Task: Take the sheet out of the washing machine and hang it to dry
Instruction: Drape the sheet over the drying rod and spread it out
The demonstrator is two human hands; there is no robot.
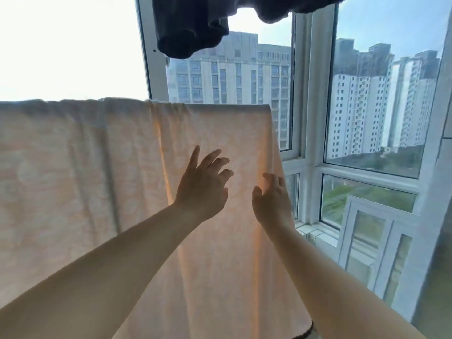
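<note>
Both my forearms reach up, left hand (204,185) and right hand (271,196) with fingers spread, holding nothing, smoothing the sheet (97,167) already draped to dry.

no readable text, label, brand, number or sign anywhere.

A: Background, right half of frame: white-framed windows (308,94), several panes, lower ones smaller.
B: Outside view?
A: Tall pale apartment blocks (232,72), blue sky at upper right, green trees (362,199) at lower right.
B: Light?
A: Strong daylight; upper left blown out white. Dark garment (193,25) hangs at top centre.
</note>
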